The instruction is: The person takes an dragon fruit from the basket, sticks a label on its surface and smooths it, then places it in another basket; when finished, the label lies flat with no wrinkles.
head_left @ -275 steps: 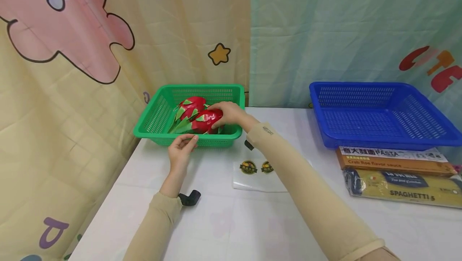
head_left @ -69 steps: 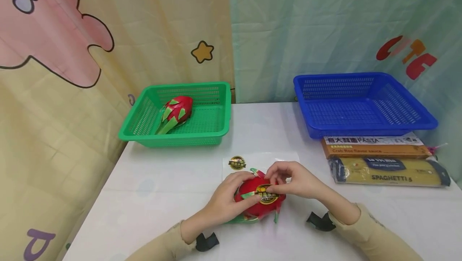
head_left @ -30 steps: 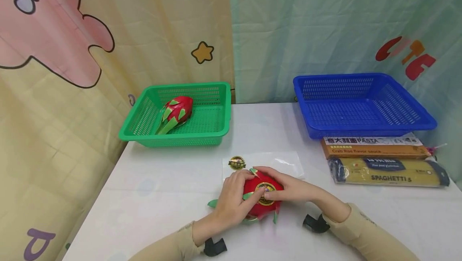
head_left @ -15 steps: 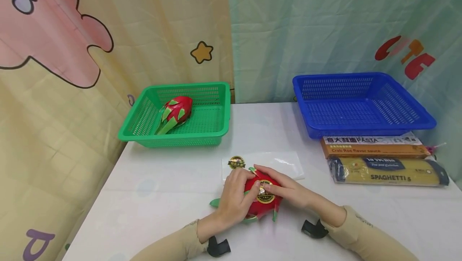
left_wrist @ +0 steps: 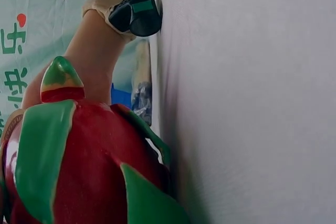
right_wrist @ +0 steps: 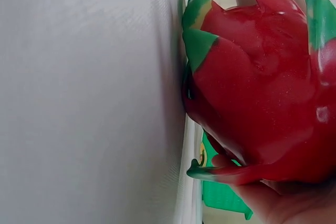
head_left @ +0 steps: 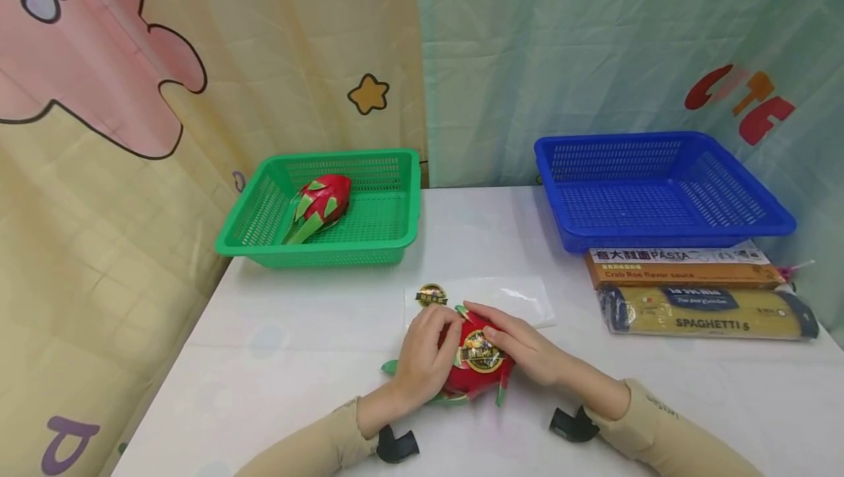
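A red dragon fruit (head_left: 471,383) with green scales lies on the white table, a round black-and-gold sticker (head_left: 483,352) on its upper face. My left hand (head_left: 425,356) holds its left side, thumb close to the index finger and off the sticker. Round the right side curves my right hand (head_left: 530,351), its thumb by the sticker's edge. The left wrist view shows the fruit's red skin (left_wrist: 97,156) up close; in the right wrist view, fingers (right_wrist: 257,195) reach beneath the fruit (right_wrist: 262,93). Behind it lies a clear sheet (head_left: 504,299) bearing one sticker (head_left: 431,295).
A green basket (head_left: 316,256) at the back left holds another dragon fruit (head_left: 324,200). At the back right stands a blue basket (head_left: 666,231), with a pasta box (head_left: 686,275) and a spaghetti pack (head_left: 708,313) in front of it.
Earlier my right hand grasped this dragon fruit in the green basket, and the sheet showed two stickers. One sticker is now on the fruit. Lately my left thumb has drawn back off it.
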A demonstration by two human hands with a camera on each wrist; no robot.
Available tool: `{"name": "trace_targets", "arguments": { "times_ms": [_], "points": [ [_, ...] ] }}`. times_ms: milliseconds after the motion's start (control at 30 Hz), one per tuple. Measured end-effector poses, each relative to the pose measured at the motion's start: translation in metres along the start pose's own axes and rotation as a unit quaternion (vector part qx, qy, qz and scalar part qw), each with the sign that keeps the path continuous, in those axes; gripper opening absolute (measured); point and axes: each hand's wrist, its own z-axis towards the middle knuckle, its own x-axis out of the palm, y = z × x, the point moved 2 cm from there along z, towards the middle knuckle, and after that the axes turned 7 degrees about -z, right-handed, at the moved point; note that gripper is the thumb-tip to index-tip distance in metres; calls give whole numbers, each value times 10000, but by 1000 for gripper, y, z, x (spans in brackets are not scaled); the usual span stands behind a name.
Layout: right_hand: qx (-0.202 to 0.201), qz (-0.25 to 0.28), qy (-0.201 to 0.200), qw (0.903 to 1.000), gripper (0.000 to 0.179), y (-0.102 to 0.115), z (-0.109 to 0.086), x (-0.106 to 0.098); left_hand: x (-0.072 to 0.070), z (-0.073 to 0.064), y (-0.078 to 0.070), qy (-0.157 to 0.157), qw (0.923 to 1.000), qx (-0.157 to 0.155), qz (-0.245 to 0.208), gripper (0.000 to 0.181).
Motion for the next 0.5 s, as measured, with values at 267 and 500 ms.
{"name": "trace_targets", "arguments": {
  "times_ms": [267, 500],
  "points": [
    [51, -289, -319, 9991, 38, -1, 1, -4, 1, -2, -4, 681, 9969, 348, 178, 37],
    [477, -209, 646, 9965, 57, -3, -2, -7, -1, -2, -2, 680, 9959, 588, 86, 46]
  ]
}}
